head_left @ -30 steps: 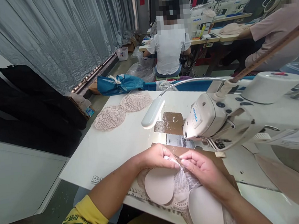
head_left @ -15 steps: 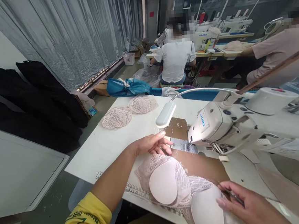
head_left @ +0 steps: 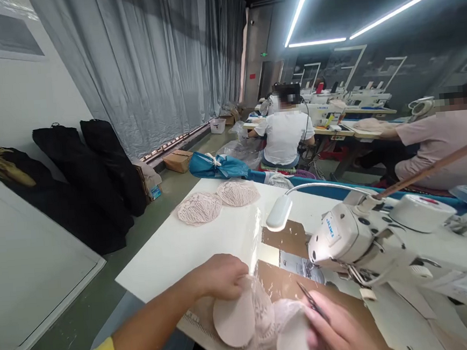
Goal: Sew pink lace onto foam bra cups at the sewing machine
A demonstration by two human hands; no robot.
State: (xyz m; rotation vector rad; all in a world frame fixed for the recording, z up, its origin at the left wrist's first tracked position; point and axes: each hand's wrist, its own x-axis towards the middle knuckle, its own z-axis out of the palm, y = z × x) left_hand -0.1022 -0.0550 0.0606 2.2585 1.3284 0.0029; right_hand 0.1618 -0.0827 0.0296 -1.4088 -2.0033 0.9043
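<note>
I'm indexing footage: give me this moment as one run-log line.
left hand: holding padded lace piece | right hand: holding dark pointed tool | lace cups: farther back on table

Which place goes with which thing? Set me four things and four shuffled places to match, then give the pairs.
1. Dark pointed tool
2. Left hand
3. Lamp head
4. Two lace cups

A. On a bendy metal neck
B. On the far side of the white table
C. In the right hand
D. At the padded lace garment

Pairs: 1-C; 2-D; 3-A; 4-B
</note>
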